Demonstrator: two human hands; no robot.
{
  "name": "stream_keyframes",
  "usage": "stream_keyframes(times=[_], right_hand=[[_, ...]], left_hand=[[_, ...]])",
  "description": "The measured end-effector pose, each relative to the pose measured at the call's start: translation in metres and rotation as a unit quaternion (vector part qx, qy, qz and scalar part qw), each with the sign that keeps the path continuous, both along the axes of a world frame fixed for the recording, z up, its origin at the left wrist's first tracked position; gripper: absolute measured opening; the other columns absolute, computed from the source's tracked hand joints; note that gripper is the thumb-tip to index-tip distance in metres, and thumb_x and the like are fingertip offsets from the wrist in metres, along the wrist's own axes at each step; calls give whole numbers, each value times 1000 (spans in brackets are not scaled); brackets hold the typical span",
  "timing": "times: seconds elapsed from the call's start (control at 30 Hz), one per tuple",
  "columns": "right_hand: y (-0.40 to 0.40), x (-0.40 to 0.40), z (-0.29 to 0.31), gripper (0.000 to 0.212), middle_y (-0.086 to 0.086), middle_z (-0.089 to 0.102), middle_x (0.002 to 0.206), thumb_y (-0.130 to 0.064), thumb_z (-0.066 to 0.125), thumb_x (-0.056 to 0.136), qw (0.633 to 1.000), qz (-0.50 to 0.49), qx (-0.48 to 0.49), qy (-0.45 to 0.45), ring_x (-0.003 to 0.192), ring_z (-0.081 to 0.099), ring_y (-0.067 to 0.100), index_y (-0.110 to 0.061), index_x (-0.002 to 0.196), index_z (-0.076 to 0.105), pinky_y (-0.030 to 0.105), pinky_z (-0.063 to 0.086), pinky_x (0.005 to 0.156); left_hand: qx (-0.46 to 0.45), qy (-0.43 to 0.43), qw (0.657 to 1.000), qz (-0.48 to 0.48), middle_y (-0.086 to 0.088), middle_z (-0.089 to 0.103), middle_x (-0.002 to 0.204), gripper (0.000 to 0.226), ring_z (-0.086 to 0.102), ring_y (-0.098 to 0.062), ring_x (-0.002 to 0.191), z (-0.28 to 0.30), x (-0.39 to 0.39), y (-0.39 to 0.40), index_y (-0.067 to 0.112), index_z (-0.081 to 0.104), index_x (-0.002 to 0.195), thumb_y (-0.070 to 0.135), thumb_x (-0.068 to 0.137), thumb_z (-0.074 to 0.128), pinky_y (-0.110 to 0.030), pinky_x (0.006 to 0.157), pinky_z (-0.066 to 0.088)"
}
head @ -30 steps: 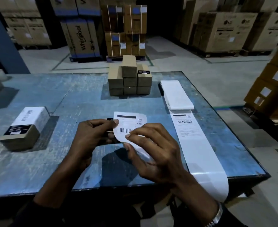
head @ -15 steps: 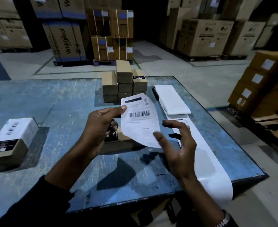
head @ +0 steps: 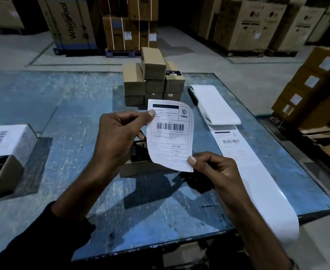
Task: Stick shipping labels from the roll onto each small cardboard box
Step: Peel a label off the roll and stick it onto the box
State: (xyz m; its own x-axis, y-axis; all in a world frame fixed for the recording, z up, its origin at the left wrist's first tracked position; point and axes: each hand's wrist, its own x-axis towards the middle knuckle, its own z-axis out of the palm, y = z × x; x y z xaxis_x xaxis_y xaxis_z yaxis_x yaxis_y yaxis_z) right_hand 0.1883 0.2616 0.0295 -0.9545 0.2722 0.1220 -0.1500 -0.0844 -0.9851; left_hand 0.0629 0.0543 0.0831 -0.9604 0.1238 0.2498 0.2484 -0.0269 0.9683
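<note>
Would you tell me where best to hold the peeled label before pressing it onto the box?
By opposite corners, as now: left hand pinches the top-left, right hand the bottom-right of the label. It curls, so a diagonal hold probably keeps it taut.

Scuffed blue table (head: 78, 106), and on it: a stack of small cardboard boxes (head: 153, 78) at the far middle, a labelled box (head: 3, 158) at the left edge, another box (head: 140, 166) (half hidden) near the front, and the label strip (head: 257, 172) trailing off the right corner.
</note>
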Motion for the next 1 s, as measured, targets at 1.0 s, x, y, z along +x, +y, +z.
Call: stream_keyframes(times=[1.0], right_hand=[[-3,13,8,15,16,78,98,-24,82,78,995,23,-84,-55,85,73,30,-9,80,78,38,61,77]], left_hand=[[-172,60,983,34,9,82,82,20,80,-13,78,-14,-8,-10,28,87,89,46,82,91,-52,72,65]])
